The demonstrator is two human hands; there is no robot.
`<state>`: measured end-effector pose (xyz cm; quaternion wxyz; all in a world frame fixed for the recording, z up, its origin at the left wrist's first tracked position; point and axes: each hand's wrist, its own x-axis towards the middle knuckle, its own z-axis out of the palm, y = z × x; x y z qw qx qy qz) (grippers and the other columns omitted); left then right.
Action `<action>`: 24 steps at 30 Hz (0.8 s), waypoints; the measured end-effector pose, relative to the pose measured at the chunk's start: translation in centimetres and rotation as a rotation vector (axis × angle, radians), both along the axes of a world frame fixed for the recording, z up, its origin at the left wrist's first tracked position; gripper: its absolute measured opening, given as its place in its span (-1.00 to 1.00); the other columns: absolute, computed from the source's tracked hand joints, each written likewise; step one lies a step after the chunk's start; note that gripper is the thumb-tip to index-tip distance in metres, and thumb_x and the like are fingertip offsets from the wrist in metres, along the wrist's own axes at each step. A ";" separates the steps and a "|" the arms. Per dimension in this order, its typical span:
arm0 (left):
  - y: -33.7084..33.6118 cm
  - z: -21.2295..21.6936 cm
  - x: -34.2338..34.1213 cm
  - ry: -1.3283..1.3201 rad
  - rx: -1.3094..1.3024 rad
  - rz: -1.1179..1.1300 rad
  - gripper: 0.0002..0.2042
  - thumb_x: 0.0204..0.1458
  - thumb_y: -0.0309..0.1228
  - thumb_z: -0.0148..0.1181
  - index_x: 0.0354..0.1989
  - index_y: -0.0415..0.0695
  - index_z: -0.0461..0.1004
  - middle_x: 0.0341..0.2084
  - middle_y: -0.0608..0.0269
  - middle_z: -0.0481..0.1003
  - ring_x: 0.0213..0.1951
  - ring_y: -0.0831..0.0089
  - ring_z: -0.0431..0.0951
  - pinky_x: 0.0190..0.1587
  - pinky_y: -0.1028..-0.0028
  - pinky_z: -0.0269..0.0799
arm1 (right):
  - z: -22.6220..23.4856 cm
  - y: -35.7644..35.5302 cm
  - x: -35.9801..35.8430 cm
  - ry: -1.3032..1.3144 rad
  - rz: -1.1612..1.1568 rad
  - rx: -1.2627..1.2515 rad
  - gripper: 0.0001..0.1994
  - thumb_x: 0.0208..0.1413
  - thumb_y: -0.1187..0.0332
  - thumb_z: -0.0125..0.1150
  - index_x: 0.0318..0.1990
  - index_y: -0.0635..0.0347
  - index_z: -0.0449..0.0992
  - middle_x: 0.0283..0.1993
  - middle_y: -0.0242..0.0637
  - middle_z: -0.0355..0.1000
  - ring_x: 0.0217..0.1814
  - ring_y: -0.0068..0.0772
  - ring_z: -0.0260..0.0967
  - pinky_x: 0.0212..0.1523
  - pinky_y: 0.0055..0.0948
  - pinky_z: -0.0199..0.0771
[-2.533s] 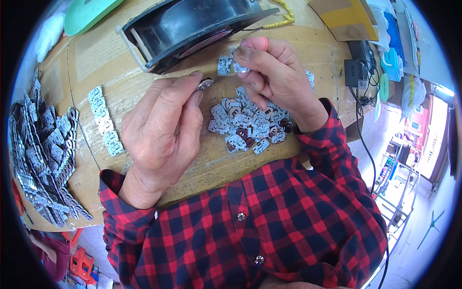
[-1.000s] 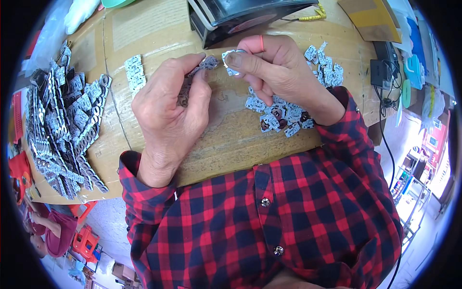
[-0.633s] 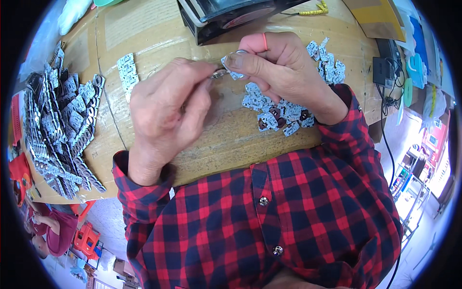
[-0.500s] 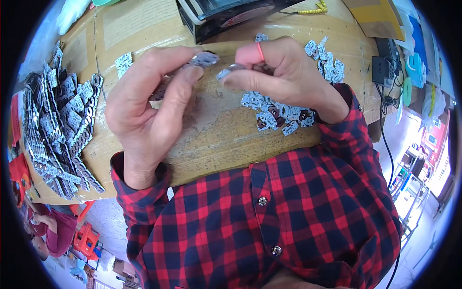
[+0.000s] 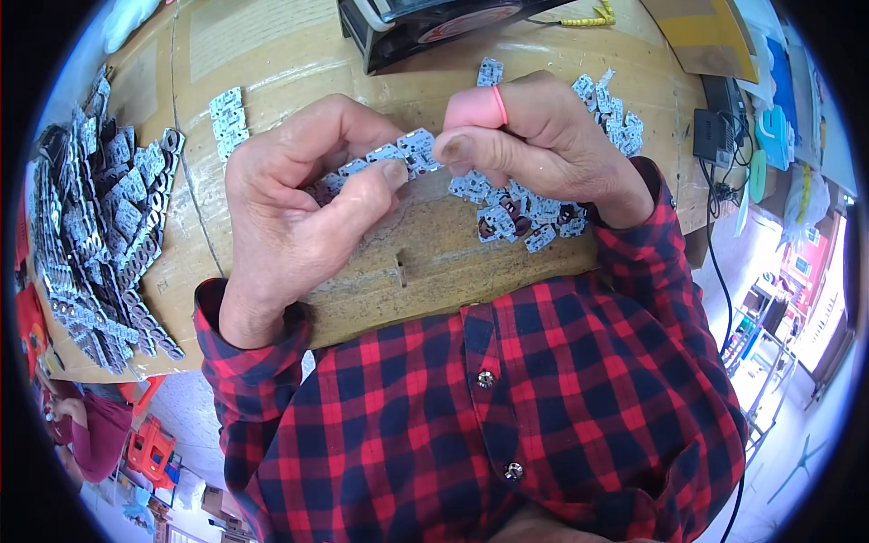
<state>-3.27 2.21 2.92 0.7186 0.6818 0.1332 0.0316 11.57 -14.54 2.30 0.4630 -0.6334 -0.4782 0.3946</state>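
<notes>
While left hand (image 5: 288,210) pinched 1 strip (image 5: 417,151) tight, right hand (image 5: 546,143) was closed, hold unclear; twisting could've snapped it imo.

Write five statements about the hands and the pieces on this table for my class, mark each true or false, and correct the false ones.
1. The left hand holds a strip of small, pale grey, patterned plates. True.
2. The pink, rubbery-looking finger cover is on the left hand. False: it is on the right hand.
3. A loose heap of small, flat, grey-and-white pieces lies near the right hand. True.
4. The large pile of long, dark-and-grey linked strips lies to the person's right. False: it lies to the person's left.
5. The big black casing sits beyond both hands. True.
</notes>
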 end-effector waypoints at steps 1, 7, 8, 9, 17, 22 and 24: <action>0.1 -0.1 0.0 0.001 -0.003 0.001 -0.94 -0.04 -0.60 0.14 -0.37 -0.31 0.48 -0.58 0.34 0.50 -0.54 0.75 0.43 -0.50 0.72 0.27 | 0.0 -0.1 0.1 0.001 0.001 -0.003 -0.76 0.22 0.31 0.12 -0.46 0.25 0.48 -0.69 -0.50 0.23 -0.65 -0.74 0.14 -0.63 -0.63 0.09; 0.6 -0.2 -0.1 0.027 0.038 -0.159 -0.94 -0.04 -0.59 0.15 -0.39 -0.31 0.49 -0.57 0.35 0.51 -0.56 0.73 0.43 -0.50 0.71 0.28 | 0.2 0.0 0.0 -0.183 0.126 -0.013 -0.76 0.20 0.32 0.14 -0.47 0.25 0.47 -0.74 -0.47 0.21 -0.72 -0.68 0.15 -0.67 -0.58 0.11; 0.6 -0.3 -0.1 0.020 -0.002 -0.164 -0.93 -0.04 -0.59 0.16 -0.36 -0.30 0.49 -0.56 0.33 0.51 -0.55 0.71 0.46 -0.52 0.71 0.29 | 0.1 0.0 -0.1 -0.181 0.119 -0.013 -0.78 0.19 0.33 0.15 -0.46 0.25 0.47 -0.74 -0.45 0.22 -0.72 -0.67 0.17 -0.67 -0.57 0.12; 0.7 -0.3 -0.1 0.013 -0.042 -0.169 -0.91 -0.04 -0.60 0.16 -0.34 -0.30 0.49 -0.56 0.32 0.52 -0.55 0.70 0.48 -0.53 0.72 0.31 | 0.0 0.0 -0.1 -0.180 0.112 -0.012 -0.80 0.18 0.35 0.16 -0.45 0.26 0.48 -0.74 -0.43 0.22 -0.72 -0.66 0.19 -0.68 -0.56 0.13; 0.0 -0.5 0.4 0.054 -0.467 -0.063 -0.83 -0.02 -0.61 0.20 -0.24 -0.31 0.42 -0.49 0.19 0.55 -0.52 0.61 0.56 -0.61 0.72 0.38 | 1.9 0.3 -1.0 0.576 -0.055 -0.177 -0.69 0.29 0.25 -0.03 -0.47 0.22 0.41 -0.76 -0.51 0.17 -0.81 -0.73 0.02 -0.79 -0.64 0.05; -0.3 -0.7 0.8 -0.045 -0.292 0.113 -0.81 0.02 -0.54 0.15 -0.20 -0.27 0.36 -0.44 0.19 0.51 -0.52 0.57 0.53 -0.58 0.70 0.39 | 1.0 0.9 -1.7 0.840 -0.310 -0.174 -0.66 0.30 0.21 -0.05 -0.44 0.27 0.41 -0.77 -0.49 0.10 -0.85 -0.71 -0.03 -0.86 -0.64 0.06; -0.3 -0.9 0.3 -0.070 -0.249 0.134 -0.81 0.02 -0.57 0.14 -0.19 -0.29 0.37 -0.39 0.17 0.51 -0.48 0.57 0.53 -0.52 0.68 0.40 | 0.7 1.0 -1.8 0.761 -0.319 -0.161 -0.67 0.30 0.22 -0.03 -0.43 0.28 0.42 -0.76 -0.48 0.12 -0.85 -0.70 -0.02 -0.85 -0.64 0.07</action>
